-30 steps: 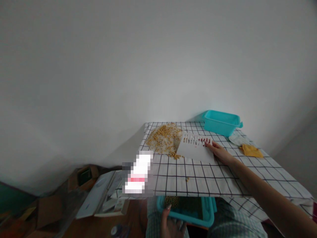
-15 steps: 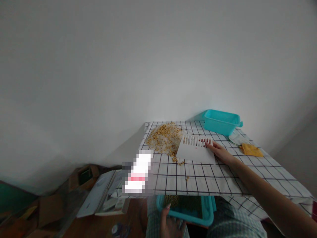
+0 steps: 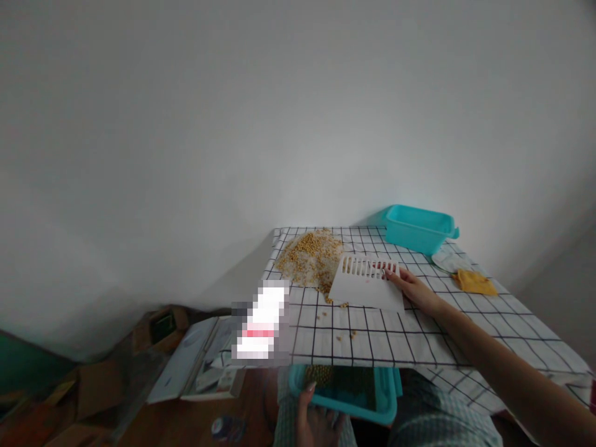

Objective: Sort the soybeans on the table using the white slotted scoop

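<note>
My right hand (image 3: 412,290) is closed on the right edge of a white plastic panel (image 3: 363,292) with a row of slots along its far side. The panel lies low over the checked tablecloth, its left edge against a spread of yellow, soybean-like beans (image 3: 310,254) mixed with something whitish. Below the table's front edge, my left hand (image 3: 319,422) grips the near rim of a teal plastic tub (image 3: 363,411), thumb over the rim. Beans and darker green contents show inside that tub. Several loose beans (image 3: 352,334) lie on the cloth between the panel and the front edge.
A second teal tub (image 3: 419,230) stands at the back right by the wall. Near it lie a yellow cloth (image 3: 475,282) and a clear-and-white item (image 3: 447,261). Something blurred out (image 3: 263,320) sits at the table's left front corner. Boxes (image 3: 161,326) are on the floor at left.
The panel has shifted slightly left and nearer. A few more loose beans lie between it and the front edge. The lower tub has moved slightly left in view.
</note>
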Demonstrator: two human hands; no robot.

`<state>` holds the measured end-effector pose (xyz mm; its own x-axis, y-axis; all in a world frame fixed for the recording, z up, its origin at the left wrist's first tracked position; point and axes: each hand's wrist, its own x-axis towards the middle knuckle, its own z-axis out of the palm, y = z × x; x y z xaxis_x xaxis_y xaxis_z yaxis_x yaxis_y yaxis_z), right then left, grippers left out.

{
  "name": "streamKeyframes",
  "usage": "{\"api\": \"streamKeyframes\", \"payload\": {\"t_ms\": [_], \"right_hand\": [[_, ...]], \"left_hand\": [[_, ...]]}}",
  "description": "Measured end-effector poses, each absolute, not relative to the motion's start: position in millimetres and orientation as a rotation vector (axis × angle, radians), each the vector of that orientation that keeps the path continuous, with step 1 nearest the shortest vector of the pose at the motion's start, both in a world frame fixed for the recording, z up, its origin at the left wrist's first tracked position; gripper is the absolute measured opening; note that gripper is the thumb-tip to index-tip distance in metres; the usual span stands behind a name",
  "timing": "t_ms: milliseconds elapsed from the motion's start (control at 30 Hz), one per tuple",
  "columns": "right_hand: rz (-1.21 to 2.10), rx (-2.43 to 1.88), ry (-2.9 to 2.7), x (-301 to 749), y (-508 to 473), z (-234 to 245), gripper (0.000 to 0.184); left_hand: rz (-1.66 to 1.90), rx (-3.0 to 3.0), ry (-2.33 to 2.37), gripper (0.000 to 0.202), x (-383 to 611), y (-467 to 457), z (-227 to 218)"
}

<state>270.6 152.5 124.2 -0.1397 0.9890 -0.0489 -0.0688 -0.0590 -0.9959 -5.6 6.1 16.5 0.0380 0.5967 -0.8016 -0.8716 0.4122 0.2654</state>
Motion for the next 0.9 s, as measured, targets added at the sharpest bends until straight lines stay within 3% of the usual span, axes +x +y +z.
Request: {"api": "streamKeyframes", "payload": {"t_ms": [233,600,900], "right_hand": [[1.387,-1.163,-1.27,263,149,127,0.03],[1.406,-1.106,-1.396,244,125,137,0.029],[1.421,-1.13,-1.292,226,81,128,0.038]], "left_hand": [[1.195,-0.27,1.027,0.042,-27,6,11],[1.206,-0.319,0.956,0.019,-30,5,28],[1.219,-0.315,0.956,0.03,-28,4,35]]}}
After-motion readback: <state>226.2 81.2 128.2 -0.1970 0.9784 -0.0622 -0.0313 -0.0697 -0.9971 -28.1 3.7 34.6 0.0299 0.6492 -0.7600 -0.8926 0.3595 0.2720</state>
